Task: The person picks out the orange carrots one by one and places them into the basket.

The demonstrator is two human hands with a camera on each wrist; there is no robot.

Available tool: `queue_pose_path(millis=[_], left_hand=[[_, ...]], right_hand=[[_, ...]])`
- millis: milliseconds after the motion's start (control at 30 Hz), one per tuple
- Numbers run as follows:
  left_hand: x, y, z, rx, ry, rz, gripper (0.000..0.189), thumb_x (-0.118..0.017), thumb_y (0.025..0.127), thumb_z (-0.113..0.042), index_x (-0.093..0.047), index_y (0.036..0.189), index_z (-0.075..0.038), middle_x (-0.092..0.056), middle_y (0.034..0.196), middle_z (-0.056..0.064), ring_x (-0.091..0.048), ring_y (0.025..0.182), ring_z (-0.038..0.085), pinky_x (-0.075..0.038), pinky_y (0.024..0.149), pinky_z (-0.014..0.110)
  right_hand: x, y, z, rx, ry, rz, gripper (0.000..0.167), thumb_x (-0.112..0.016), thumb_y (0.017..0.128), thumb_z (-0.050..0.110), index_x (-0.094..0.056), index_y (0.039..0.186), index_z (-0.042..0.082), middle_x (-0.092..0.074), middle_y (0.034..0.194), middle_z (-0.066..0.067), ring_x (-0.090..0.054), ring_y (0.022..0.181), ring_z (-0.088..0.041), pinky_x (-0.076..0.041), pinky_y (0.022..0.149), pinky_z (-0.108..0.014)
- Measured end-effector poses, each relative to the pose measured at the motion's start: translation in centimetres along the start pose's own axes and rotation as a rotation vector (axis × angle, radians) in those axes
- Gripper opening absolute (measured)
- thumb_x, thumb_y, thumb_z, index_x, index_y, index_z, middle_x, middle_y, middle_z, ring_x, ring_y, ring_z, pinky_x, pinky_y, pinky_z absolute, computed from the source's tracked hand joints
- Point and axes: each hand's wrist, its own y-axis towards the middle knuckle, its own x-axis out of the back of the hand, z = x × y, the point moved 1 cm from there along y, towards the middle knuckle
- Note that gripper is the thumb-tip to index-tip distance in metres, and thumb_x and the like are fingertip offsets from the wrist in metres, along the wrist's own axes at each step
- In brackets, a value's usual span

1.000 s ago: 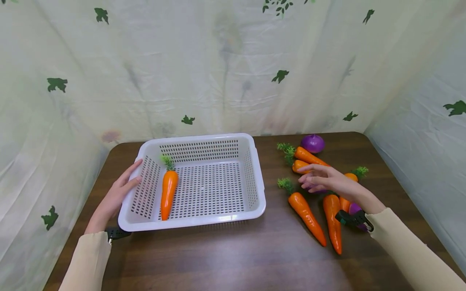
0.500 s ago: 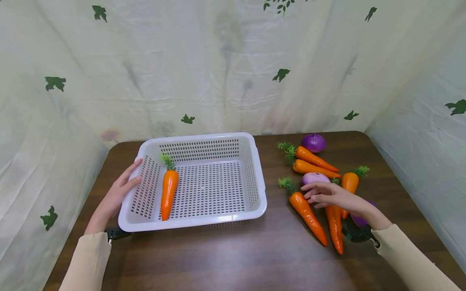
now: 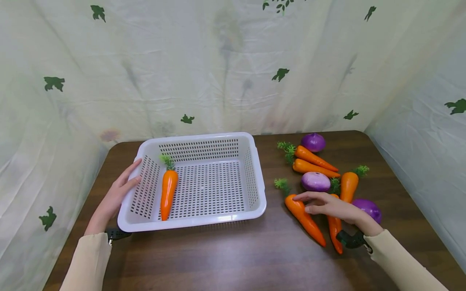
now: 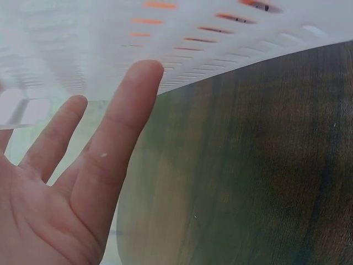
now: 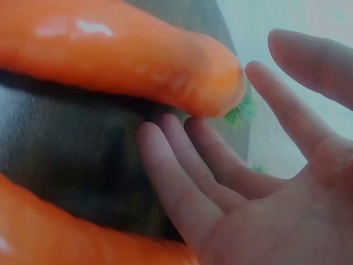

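Note:
My left hand (image 3: 120, 189) lies along the left side of a white slotted basket (image 3: 259, 184), its fingers straight and fingertips at the rim. In the left wrist view, the fingers (image 4: 129, 110) stand by the slotted wall (image 4: 193, 52). Inside the basket lies an orange carrot (image 3: 169, 194) with a green top. On the right, my right hand (image 3: 329, 205) reaches over a nearer carrot (image 3: 307, 220), its index fingertip at the carrot's thick end. From close up, the right fingers (image 5: 171, 176) are loosely extended beside that carrot (image 5: 143, 61), not wrapped round it.
Under the right forearm lies another carrot (image 3: 335, 234), partly hidden. Behind the hand are a pale purple onion (image 3: 315, 182), two side-by-side carrots (image 3: 314, 167) and a dark purple onion (image 3: 313, 142). Farther right sit another carrot (image 3: 348, 186) and purple onion (image 3: 368, 210).
My right hand has come down from over the pale onion towards me, to the nearer carrot. That carrot's leafy end has shifted slightly left. The left hand and basket stay put.

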Motion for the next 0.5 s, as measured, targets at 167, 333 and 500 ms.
queue_pose_path(millis=[167, 333, 500], left_hand=[[-0.1, 0.0, 0.0, -0.003, -0.01, 0.0, 0.058, -0.04, 0.103, -0.03, -0.013, 0.153, -0.038, -0.023, 0.143, 0.027, -0.063, 0.09, 0.007, -0.057, 0.065, 0.043], [-0.2, -0.1, -0.1, -0.008, -0.019, 0.001, 0.058, -0.04, 0.103, -0.029, -0.012, 0.154, -0.036, -0.023, 0.143, 0.027, -0.063, 0.09, 0.008, -0.057, 0.065, 0.044], [-0.1, 0.0, 0.0, 0.002, -0.007, -0.004, 0.057, -0.04, 0.103, -0.031, -0.013, 0.153, -0.039, -0.023, 0.143, 0.026, -0.063, 0.09, 0.007, -0.057, 0.065, 0.044]], right_hand=[[-0.4, 0.3, -0.1, -0.014, -0.019, -0.006, 0.041, -0.056, 0.097, 0.017, -0.051, 0.138, 0.01, -0.047, 0.137, -0.018, -0.055, 0.108, -0.03, -0.048, 0.087, -0.031], [-0.7, 0.9, -0.6, 0.059, -0.042, -0.023, 0.043, -0.059, 0.095, 0.011, -0.052, 0.136, 0.005, -0.047, 0.137, -0.021, -0.055, 0.107, -0.033, -0.05, 0.086, -0.03], [-1.1, 1.4, -1.0, 0.123, -0.129, -0.07, 0.047, -0.065, 0.089, 0.007, -0.053, 0.134, 0.005, -0.045, 0.138, -0.02, -0.05, 0.114, -0.037, -0.045, 0.094, -0.045]])
